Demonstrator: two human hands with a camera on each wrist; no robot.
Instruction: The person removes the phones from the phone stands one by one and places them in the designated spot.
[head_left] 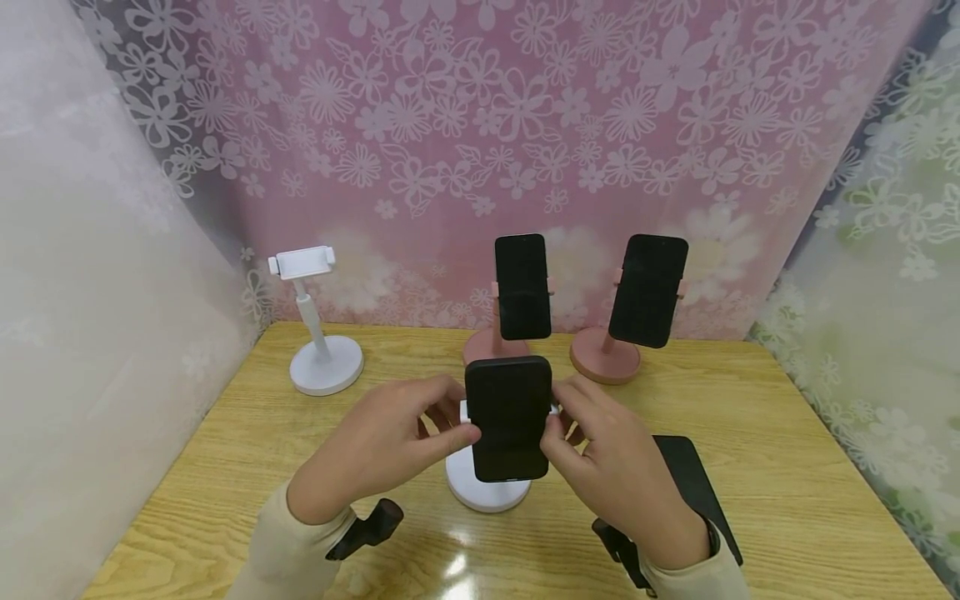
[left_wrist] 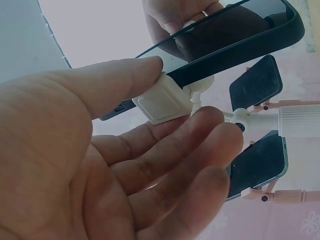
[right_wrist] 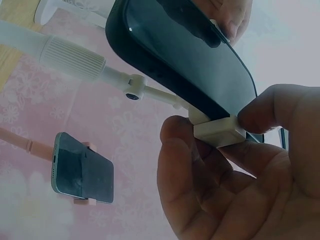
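A black smartphone (head_left: 510, 425) sits upright in the clamp of a white phone stand (head_left: 487, 495), its screen facing me. My left hand (head_left: 397, 429) is at the left clamp jaw, thumb over the phone's edge and index finger behind the white clamp block (left_wrist: 164, 100); its other fingers curve loosely below. On the opposite side, my right hand (head_left: 611, 450) pinches the right clamp block (right_wrist: 220, 131) between thumb and fingers, the thumb tip at the screen's edge. The stand's post (right_wrist: 72, 57) is mostly hidden behind the phone in the head view.
Behind stand two pink phone stands (head_left: 606, 357), holding one dark phone (head_left: 523, 287) and another dark phone (head_left: 649, 290). A white stand (head_left: 327, 367) without a phone is at the back left. A flat black object (head_left: 693, 479) lies beside my right forearm. Floral curtains (head_left: 480, 167) enclose the wooden table (head_left: 247, 433).
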